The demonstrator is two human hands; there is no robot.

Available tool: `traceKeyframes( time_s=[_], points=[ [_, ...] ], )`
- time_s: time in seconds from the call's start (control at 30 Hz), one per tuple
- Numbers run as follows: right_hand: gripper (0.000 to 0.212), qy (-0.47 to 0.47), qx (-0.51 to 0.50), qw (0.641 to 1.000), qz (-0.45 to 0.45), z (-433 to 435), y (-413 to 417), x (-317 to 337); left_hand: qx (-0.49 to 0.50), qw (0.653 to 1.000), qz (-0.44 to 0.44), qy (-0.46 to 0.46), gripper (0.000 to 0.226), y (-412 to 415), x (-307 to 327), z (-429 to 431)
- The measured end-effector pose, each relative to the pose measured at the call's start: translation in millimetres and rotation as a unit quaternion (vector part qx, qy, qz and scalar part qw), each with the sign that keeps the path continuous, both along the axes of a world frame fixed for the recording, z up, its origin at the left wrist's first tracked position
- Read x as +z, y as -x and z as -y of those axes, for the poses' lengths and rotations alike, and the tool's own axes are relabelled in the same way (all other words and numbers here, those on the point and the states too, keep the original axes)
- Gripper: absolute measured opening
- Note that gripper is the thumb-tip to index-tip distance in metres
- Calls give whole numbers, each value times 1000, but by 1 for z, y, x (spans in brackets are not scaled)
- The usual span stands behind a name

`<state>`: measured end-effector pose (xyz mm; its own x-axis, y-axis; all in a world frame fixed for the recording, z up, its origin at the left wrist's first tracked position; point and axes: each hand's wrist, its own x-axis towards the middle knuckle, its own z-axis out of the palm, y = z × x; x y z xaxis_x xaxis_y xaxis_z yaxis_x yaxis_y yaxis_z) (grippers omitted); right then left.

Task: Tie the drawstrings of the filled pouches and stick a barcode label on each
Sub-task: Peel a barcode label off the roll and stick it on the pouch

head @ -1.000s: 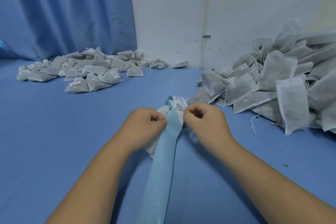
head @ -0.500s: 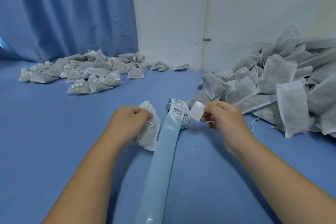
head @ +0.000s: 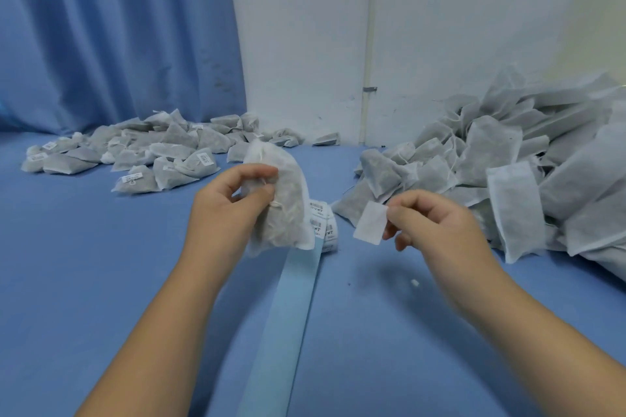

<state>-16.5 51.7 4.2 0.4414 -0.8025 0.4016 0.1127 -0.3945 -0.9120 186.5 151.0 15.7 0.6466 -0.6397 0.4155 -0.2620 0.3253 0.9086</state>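
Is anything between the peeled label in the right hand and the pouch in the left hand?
Nothing visible. The label and the pouch are apart with open air between; the label strip lies lower, on the blue table.

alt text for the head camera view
The left hand holds a filled grey fabric pouch while the right hand pinches a white rectangular label, over a pale blue backing strip on a blue table. Pouch piles lie left and right.

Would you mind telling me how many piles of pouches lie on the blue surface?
2. The left pile, some pouches labelled, lies far back before the curtain; the right pile is heaped by the wall. More may lie beyond the right edge.
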Motion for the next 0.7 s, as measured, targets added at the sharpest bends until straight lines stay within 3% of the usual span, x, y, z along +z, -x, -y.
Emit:
traceKeyframes(
  time_s=[0.13,0.27,0.37,0.57,0.7],
  points=[
    [16,59,89,994,1,-9,35,9,-69,995,65,-33,45,39,14,19],
    [10,154,94,983,-38,-13,54,9,-106,984,108,-94,68,82,16,46],
    [8,194,70,974,-90,-12,61,6,-140,982,55,-118,63,98,6,59],
    [16,283,67,926,-242,-2,68,-3,-225,962,-104,-115,12,91,-16,65],
    [6,339,56,884,-316,-4,66,-9,-238,949,-167,-122,17,87,-24,64]
  ],
)
